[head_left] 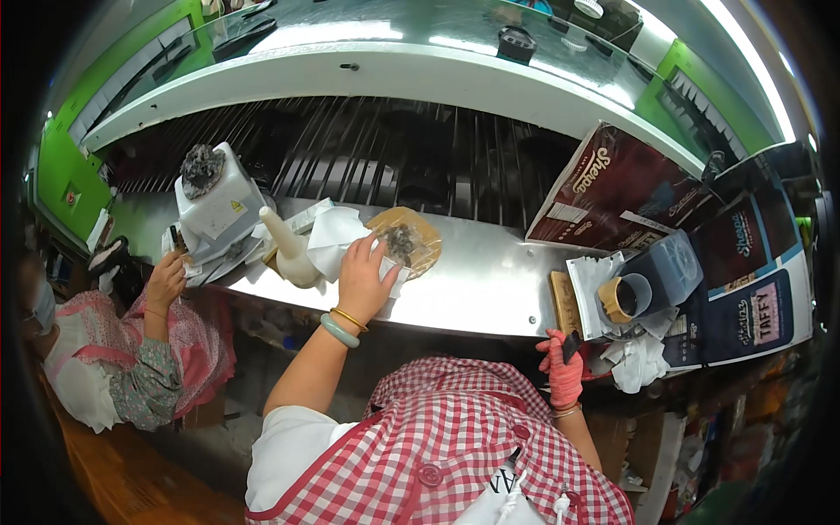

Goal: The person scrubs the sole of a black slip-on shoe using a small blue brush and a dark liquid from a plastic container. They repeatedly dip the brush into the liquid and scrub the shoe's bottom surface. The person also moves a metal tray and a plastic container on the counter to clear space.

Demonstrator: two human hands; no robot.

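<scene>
My left hand [363, 278], bare and with two bangles at its wrist, reaches across the metal ledge. Its fingers are stretched out over a folded white cloth or paper [332, 238] and reach the edge of a fuzzy grey clump [399, 241]. The clump lies on a round tan pad [427, 249] that looks wrapped in clear film. A cream squeeze bottle with a long spout [296, 262] stands just left of that hand. By the ledge's front edge, my right hand [562, 374] wears a pink-red glove and is closed round a small black object [571, 346], its kind unclear.
Dark parallel bars [350, 157] run behind the metal ledge [490, 280]. A white machine part [219, 206] carries another grey clump. At right are a wooden block [564, 302], a clear tub [669, 267], a tan-ringed cup [623, 297] and printed sheets [612, 192]. A co-worker's hand [164, 284] is at left.
</scene>
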